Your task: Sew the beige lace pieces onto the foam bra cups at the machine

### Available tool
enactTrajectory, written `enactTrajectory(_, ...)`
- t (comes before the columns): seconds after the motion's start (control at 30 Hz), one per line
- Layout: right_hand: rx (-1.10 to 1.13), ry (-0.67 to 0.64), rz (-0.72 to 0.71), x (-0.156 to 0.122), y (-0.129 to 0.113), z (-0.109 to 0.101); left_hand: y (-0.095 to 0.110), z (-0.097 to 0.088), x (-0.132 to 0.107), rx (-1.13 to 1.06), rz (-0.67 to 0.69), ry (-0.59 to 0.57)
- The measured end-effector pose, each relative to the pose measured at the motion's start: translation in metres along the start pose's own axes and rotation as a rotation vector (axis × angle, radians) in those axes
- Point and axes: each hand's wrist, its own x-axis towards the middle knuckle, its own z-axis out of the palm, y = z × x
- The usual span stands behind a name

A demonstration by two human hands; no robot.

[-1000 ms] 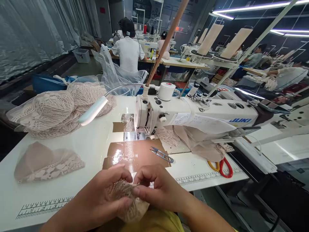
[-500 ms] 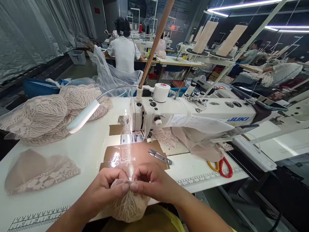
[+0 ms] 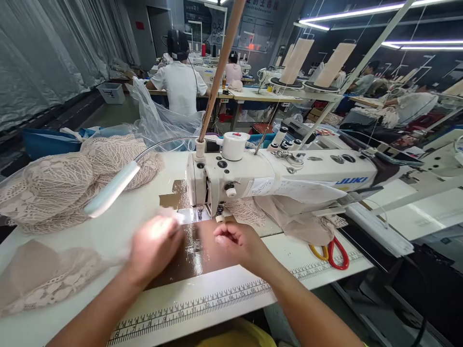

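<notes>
My left hand (image 3: 155,245) is smeared by motion over the white table (image 3: 108,299), just left of the needle (image 3: 198,212) of the white sewing machine (image 3: 282,173). A pale blur of lace cloth (image 3: 108,241) trails to its left; its fingers cannot be made out. My right hand (image 3: 237,241) hovers over the glossy brown taped patch (image 3: 202,258) in front of the needle. Its fingers are curled in a pinch, and whatever they hold is hidden.
A heap of beige lace (image 3: 54,188) fills the far left, with a folded lace piece (image 3: 39,279) nearer. A gooseneck lamp (image 3: 108,193) reaches over the table. Red and yellow scissors (image 3: 334,253) lie right, beside beige cloth (image 3: 300,221). A person in white (image 3: 179,82) sits ahead.
Both hands have left the table's front edge and moved forward toward the needle. The lace bundle is no longer between them. The small snips on the brown patch are out of sight.
</notes>
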Motion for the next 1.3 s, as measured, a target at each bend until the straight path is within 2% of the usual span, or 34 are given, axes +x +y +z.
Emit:
enactTrajectory(0.1, -0.257, -0.068, -0.084, 0.017, -0.003, 0.008, 0.015, 0.048, 0.012, 0.154, 0.115, -0.097)
enactTrajectory(0.2, -0.469, -0.098, -0.152, 0.028, 0.003, 0.018, 0.020, 0.071, 0.003, 0.216, 0.170, -0.155)
enactTrajectory(0.27, -0.616, -0.129, -0.166, 0.029, 0.008, 0.027, 0.022, 0.069, -0.006, 0.258, 0.202, -0.188)
enactTrajectory(0.33, -0.778, -0.163, -0.167, 0.029, 0.012, 0.034, 0.024, 0.055, -0.012, 0.283, 0.234, -0.225)
enactTrajectory(0.47, -0.972, -0.188, -0.182, 0.027, 0.015, 0.043, 0.024, 0.021, -0.007, 0.100, 0.231, -0.514)
enactTrajectory(0.5, -0.991, -0.177, -0.186, 0.027, 0.017, 0.044, 0.021, 0.016, -0.005, 0.031, 0.221, -0.554)
enactTrajectory(0.53, -1.005, -0.156, -0.188, 0.027, 0.018, 0.045, 0.017, 0.014, -0.002, -0.019, 0.222, -0.549)
enactTrajectory(0.6, -1.018, -0.097, -0.185, 0.028, 0.022, 0.048, 0.004, 0.021, 0.002, -0.027, 0.283, -0.413)
enactTrajectory(0.67, -1.017, -0.057, -0.180, 0.029, 0.026, 0.050, -0.011, 0.035, 0.004, 0.049, 0.382, -0.273)
enactTrajectory(0.77, -1.009, -0.054, -0.164, 0.031, 0.026, 0.051, -0.028, 0.053, 0.007, 0.165, 0.497, -0.186)
enactTrajectory(0.87, -1.006, -0.069, -0.121, 0.034, 0.020, 0.048, -0.035, 0.057, 0.012, 0.198, 0.570, -0.166)
enactTrajectory(1.07, -1.000, -0.065, -0.054, 0.040, 0.011, 0.046, -0.039, 0.055, 0.028, 0.191, 0.666, -0.163)
enactTrajectory(1.3, -1.018, -0.072, -0.049, 0.040, 0.012, 0.050, -0.040, 0.050, 0.034, 0.195, 0.710, -0.175)
